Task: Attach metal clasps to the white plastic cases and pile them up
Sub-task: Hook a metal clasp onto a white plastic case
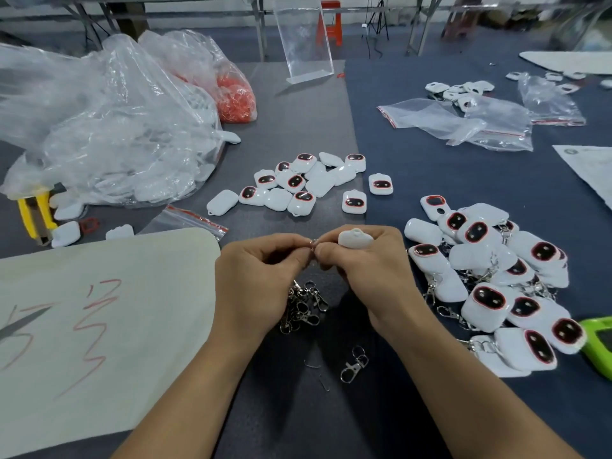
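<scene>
Now grips the white case point(356, 240) in the right hand point(367, 266), clasp ring point(313, 241) pinched at the left hand point(261, 273) fingertips just to its left, above the loose clasps point(303, 308).

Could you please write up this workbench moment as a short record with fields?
left hand: pinches metal clasp
right hand: holds white case, fingertips at the clasp
loose clasps: heaped on table between the wrists
bare cases: scattered beyond the hands
finished pile: right side, clasps attached
</scene>
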`<state>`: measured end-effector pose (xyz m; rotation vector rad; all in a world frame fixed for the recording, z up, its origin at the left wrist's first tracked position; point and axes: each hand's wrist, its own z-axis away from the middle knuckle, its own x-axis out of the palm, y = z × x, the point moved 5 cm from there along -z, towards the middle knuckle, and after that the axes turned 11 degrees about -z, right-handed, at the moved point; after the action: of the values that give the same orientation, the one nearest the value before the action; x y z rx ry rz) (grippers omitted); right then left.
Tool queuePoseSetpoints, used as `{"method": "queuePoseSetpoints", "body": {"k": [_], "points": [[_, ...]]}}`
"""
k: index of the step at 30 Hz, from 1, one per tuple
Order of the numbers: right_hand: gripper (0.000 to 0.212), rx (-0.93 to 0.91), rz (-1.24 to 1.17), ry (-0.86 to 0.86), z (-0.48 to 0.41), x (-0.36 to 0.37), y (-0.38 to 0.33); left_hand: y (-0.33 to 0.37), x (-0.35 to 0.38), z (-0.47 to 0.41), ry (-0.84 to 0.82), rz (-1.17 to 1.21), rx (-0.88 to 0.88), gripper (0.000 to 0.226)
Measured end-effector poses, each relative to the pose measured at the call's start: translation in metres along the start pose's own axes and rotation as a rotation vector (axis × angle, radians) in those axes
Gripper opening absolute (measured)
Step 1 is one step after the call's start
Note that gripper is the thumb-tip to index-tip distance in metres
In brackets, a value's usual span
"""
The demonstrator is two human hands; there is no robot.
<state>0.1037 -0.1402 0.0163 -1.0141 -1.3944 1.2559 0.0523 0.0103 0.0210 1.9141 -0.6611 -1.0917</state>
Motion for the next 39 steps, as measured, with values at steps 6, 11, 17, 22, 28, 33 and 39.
{"method": "queuePoseSetpoints", "body": {"k": [6, 11, 17, 22, 28, 33, 39], "points": [[0.012, 0.005, -0.019, -0.059, -0.001, 0.001, 0.002, 0.002, -0.002, 0.001, -0.03, 0.039, 0.011, 0.017], [0.018, 0.018, 0.017, -0.127, -0.001, 0.005, 0.003, 0.002, -0.003, -0.001, -0.1, 0.03, 0.009, 0.014], [0.012, -0.016, 0.071, -0.087, 0.0, 0.002, 0.0, -0.003, -0.001, -0.001, -0.183, 0.065, -0.057, 0.013], [0.018, -0.117, 0.077, -0.092, 0.003, 0.0, -0.009, -0.002, -0.002, -0.001, -0.198, 0.158, -0.083, 0.014], [0.024, -0.227, 0.234, -0.154, 0.006, -0.003, -0.019, 0.0, 0.0, 0.001, -0.226, 0.14, -0.09, 0.014], [0.025, -0.26, 0.227, -0.194, 0.008, 0.0, -0.022, 0.007, 0.0, 0.003, -0.244, 0.106, -0.041, 0.009], [0.02, -0.324, 0.196, -0.231, 0.011, 0.003, -0.025, 0.006, 0.003, 0.002, -0.272, 0.222, -0.132, 0.014]]}}
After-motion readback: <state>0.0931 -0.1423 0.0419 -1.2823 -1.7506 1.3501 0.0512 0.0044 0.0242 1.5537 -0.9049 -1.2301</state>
